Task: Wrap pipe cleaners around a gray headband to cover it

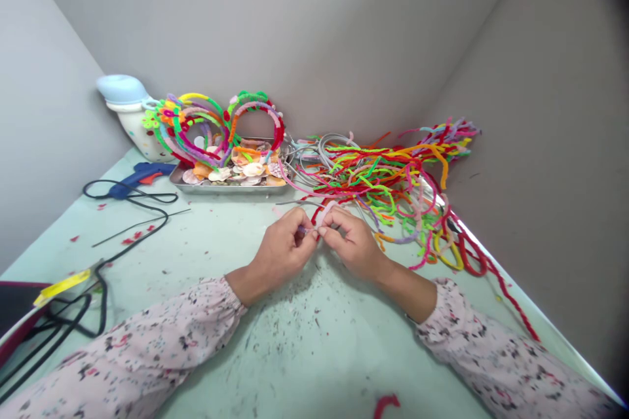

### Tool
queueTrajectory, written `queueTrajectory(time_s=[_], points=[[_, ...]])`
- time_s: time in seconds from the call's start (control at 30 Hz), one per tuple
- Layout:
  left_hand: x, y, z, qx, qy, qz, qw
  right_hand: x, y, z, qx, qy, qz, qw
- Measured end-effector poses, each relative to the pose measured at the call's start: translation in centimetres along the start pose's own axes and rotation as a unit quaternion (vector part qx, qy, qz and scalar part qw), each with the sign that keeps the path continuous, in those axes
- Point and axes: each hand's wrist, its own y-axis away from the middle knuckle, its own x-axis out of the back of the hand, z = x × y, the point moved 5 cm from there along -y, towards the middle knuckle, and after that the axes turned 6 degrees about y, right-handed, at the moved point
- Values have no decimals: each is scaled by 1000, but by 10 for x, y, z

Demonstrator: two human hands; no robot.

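Note:
Near the middle of the table, my left hand (pixel 284 247) and my right hand (pixel 354 243) meet fingertip to fingertip. Both are closed in a pinch on a pale pink-lilac pipe cleaner (pixel 324 212), whose fuzzy bend rises between them. My fingers cover much of it. Just behind the hands lies a tangled heap of many-coloured pipe cleaners (pixel 388 173), with a red strand close to the fingertips. Loops of grey wire (pixel 339 141) are mixed into the heap.
A metal tray (pixel 230 188) of seashells (pixel 251 169) holds pipe-cleaner hoops (pixel 216 137) with flowers. To its left are a blue glue gun (pixel 140 178), a black cord (pixel 160 226) and a white cup with a blue lid (pixel 128 111). Scissors with red-yellow handles (pixel 472 256) lie right.

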Motion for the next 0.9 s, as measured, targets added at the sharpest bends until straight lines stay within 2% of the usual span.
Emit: queueTrajectory(time_s=[0.13, 0.3, 0.6, 0.9], points=[[1, -1, -3, 31, 45, 19, 998, 3, 1, -1, 7, 11, 39, 999], [2, -2, -8, 65, 102, 37, 992, 8, 3, -5, 54, 33, 99, 993], [1, -1, -11, 71, 120, 29, 990, 6, 3, -5, 112, 58, 94, 988], [3, -1, -9, 50, 121, 24, 991, 6, 4, -7, 104, 100, 93, 985]])
